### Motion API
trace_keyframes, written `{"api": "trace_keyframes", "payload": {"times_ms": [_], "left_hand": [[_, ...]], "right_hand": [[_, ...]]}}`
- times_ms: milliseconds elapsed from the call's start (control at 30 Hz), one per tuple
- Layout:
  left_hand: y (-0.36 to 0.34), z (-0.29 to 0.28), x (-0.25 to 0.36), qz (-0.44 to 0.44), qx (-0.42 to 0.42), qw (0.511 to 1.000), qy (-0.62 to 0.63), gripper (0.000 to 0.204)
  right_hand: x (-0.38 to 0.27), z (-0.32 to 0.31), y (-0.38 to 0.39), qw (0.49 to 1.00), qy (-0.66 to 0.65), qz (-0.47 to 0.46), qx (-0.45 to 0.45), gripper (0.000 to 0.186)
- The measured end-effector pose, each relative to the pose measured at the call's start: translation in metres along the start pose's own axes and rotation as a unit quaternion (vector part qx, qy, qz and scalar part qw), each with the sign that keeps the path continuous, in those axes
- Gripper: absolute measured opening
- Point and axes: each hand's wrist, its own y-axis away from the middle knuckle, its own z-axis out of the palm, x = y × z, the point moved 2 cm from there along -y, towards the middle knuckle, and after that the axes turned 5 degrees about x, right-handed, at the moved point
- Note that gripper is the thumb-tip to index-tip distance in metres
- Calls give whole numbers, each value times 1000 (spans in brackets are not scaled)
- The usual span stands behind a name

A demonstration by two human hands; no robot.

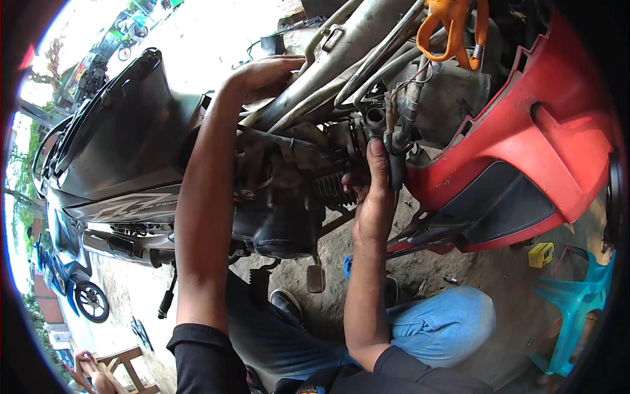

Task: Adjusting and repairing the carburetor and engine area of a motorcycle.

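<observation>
A motorbike with bare frame tubes [328, 62] and an exposed engine [275, 226] stands in front of me. My left hand [266, 77] reaches over to the upper frame, its fingers stretched out against the tube and the fingertips partly hidden behind it. Lower and to the right, my right hand [374, 207] is closed among the engine parts, thumb pointing up just below a small round open pipe end [375, 117]. Its fingers curl beside the finned cylinder [330, 190]; what they grip is hidden. Right beside the thumb is a black cylindrical part [396, 169].
A red body panel [558, 138] flanks the right side, below an orange looped item [453, 33]. A foot pedal [315, 278] juts out near my legs. On the ground at right are a yellow box [541, 255] and a teal plastic chair [581, 295]. A blue motorbike [62, 276] stands left.
</observation>
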Motion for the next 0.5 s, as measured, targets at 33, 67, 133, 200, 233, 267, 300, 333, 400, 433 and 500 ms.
{"api": "trace_keyframes", "payload": {"times_ms": [33,67,133,200,233,267,300,333,400,433,500], "left_hand": [[0,-2,0,-10,0,1000,-17,39],[-1,-4,0,-19,-1,999,-34,38],[-1,-5,-1,-20,-3,999,-30,38],[-3,-3,-3,-20,-8,999,-26,38],[-6,-6,-9,-15,-3,1000,-17,37],[-10,-10,-16,-10,4,1000,-8,36],[-14,-15,-22,-11,5,1000,-9,36],[-18,-17,-24,-27,-1,1000,0,35],[-22,-21,-28,-43,-6,999,8,35],[-18,-14,-25,-70,2,998,-3,35],[-21,-12,-28,-91,9,996,1,33]], "right_hand": [[0,1,0,1000,-1,1,-1,40],[-1,1,1,1000,3,3,2,40],[0,0,1,1000,8,4,5,41],[4,-2,0,1000,4,21,9,41],[3,0,1,1000,3,23,9,41],[1,2,3,1000,6,20,12,40],[-1,4,4,1000,7,18,15,39],[0,4,3,1000,7,18,14,39],[0,3,3,1000,3,10,13,38],[1,2,1,1000,3,9,15,38],[2,0,-1,999,15,2,28,37]]}}
